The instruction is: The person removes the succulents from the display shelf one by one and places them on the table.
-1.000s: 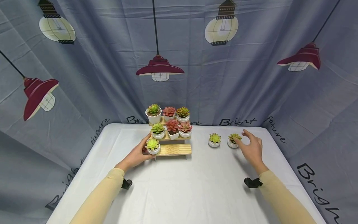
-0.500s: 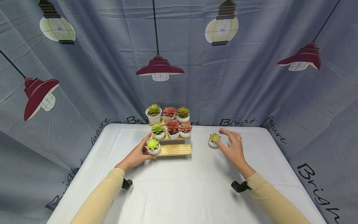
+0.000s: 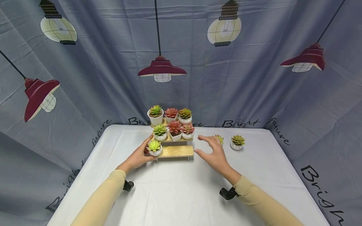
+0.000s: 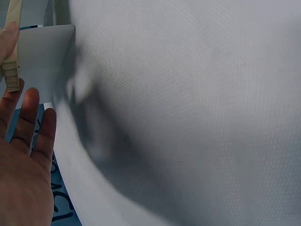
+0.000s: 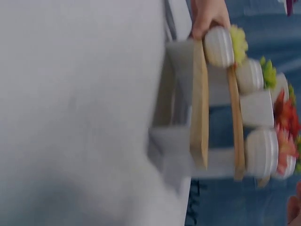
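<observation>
Left hand [image 3: 139, 156] pinches one end of a three-tiered pale wooden shelf [image 3: 176, 151] on the white-covered counter [image 3: 175, 194] in the head view; the right hand [image 3: 216, 155], parted wide and holding nothing, is just beside the other end. Seven white-potted succulents [image 3: 174, 126] stand on the tiers. The left wrist view shows a thumb [image 4: 7, 42] against the wood. In the right wrist view the near end is free: gripping it seems the current step, the next move likely calling for a gentle pinch.

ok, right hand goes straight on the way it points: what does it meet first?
The right hand would likely meet the bottom wooden shelf at its right end; depth is unclear.
</observation>
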`<act>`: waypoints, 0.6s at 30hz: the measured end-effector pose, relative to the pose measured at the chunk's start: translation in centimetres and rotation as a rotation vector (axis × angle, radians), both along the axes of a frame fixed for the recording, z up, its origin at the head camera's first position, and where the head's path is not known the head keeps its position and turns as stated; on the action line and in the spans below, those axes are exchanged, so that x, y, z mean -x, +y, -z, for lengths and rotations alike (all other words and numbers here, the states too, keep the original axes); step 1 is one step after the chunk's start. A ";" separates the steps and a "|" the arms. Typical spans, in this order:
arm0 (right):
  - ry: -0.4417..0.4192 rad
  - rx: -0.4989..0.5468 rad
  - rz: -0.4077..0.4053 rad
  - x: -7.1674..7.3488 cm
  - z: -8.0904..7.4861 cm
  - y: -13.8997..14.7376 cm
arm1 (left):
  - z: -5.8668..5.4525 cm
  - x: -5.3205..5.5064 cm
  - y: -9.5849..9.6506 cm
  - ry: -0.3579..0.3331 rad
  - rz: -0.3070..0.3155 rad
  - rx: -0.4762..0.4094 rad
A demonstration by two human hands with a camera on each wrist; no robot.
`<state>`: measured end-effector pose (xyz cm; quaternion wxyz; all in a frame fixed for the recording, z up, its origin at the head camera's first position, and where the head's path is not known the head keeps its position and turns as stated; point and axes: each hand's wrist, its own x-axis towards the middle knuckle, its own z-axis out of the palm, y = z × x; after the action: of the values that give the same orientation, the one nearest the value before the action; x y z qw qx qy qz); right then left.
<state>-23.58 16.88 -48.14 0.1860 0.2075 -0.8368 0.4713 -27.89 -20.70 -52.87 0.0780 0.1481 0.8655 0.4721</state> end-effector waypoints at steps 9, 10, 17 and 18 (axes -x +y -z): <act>-0.095 -0.031 -0.093 -1.2 0.1 -4.3 | -0.1 0.1 0.0 -0.013 -0.004 -0.007; -0.099 -0.034 -0.099 -1.3 0.1 -4.7 | -0.1 0.1 0.0 -0.011 -0.001 -0.007; -0.120 -0.089 -0.122 -1.4 0.8 -7.1 | -0.1 0.0 -0.2 0.001 0.011 -0.017; -0.125 -0.095 -0.126 -1.4 0.9 -7.4 | -0.1 0.0 -0.2 0.001 0.010 -0.019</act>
<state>-22.22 9.49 -49.02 0.0933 0.2385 -0.8534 0.4539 -27.90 -20.86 -52.72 0.0784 0.1536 0.8602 0.4799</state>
